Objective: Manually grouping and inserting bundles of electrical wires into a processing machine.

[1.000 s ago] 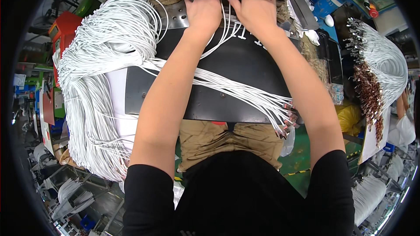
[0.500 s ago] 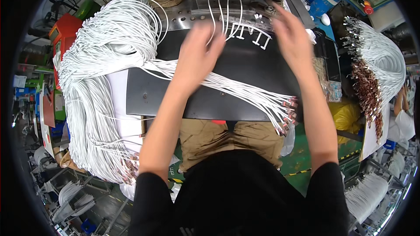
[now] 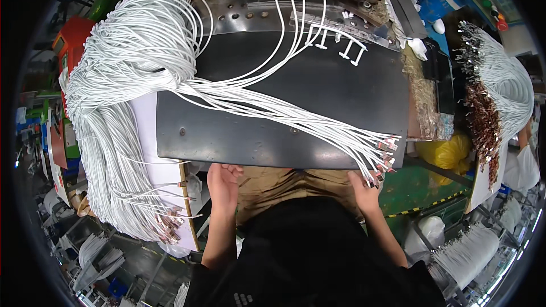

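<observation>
A bundle of white cables (image 3: 273, 112) lies across a black work board (image 3: 227, 142), its plug ends (image 3: 387, 150) fanned out at the right front corner. My left hand (image 3: 223, 187) is at the board's front edge, fingers curled in, with nothing visible in it. Below the plug ends, my right hand (image 3: 365, 192) is at the same edge, its thumb pointing up. Its other fingers are mostly hidden, close to the lowest plugs. Several cables (image 3: 294, 20) run from the bundle up into a metal fixture (image 3: 250, 16) at the back.
A big heap of coiled white cables (image 3: 131, 45) hangs down on the left. White plastic pieces (image 3: 351, 54) lie at the board's back edge. More cables (image 3: 506, 79) with brown ends stand at the right. A yellow bag (image 3: 446, 156) sits below them.
Both hands have come back from the far side of the board to its front edge. The cables at the fixture are still plugged in. The view has shifted slightly.
</observation>
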Tool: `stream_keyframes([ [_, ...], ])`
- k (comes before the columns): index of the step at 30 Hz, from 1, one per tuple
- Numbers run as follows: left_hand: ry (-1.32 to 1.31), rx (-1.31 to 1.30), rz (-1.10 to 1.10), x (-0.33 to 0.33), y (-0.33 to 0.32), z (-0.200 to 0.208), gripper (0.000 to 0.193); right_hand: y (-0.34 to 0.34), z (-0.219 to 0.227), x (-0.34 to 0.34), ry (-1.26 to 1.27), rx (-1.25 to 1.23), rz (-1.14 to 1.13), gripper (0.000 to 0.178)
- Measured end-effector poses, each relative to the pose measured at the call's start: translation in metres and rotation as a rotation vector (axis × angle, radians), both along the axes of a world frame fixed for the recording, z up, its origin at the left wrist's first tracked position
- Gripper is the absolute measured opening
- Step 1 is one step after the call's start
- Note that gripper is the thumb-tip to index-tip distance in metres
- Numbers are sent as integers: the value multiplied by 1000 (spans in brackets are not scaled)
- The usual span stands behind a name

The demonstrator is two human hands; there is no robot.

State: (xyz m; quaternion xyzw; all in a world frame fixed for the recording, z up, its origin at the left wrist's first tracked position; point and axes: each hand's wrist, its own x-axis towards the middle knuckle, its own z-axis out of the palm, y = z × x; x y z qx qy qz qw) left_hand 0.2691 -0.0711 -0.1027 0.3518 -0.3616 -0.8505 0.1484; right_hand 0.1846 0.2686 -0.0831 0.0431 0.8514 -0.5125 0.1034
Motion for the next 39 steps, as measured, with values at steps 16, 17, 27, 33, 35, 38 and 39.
stream_keyframes([
  [16,-54,-58,-9,3,-4,-12,16,59,-38,-17,-240,-197,325,43],
  [17,-81,-60,17,3,-1,-10,16,59,-42,-16,-431,-404,198,46],
  [27,-22,-81,-28,-4,-3,-11,22,49,-74,-5,-340,-497,83,33],
  [33,-187,-428,-245,-6,52,1,27,-50,57,-31,-443,-294,1097,35],
  [35,-200,-544,-489,-6,66,25,24,-61,94,-63,-105,-378,1351,33],
  [38,355,-1270,-745,-35,77,69,27,-71,124,-134,755,-49,718,25],
  [39,544,-1471,-722,-59,81,87,35,-70,131,-153,782,152,594,24],
])
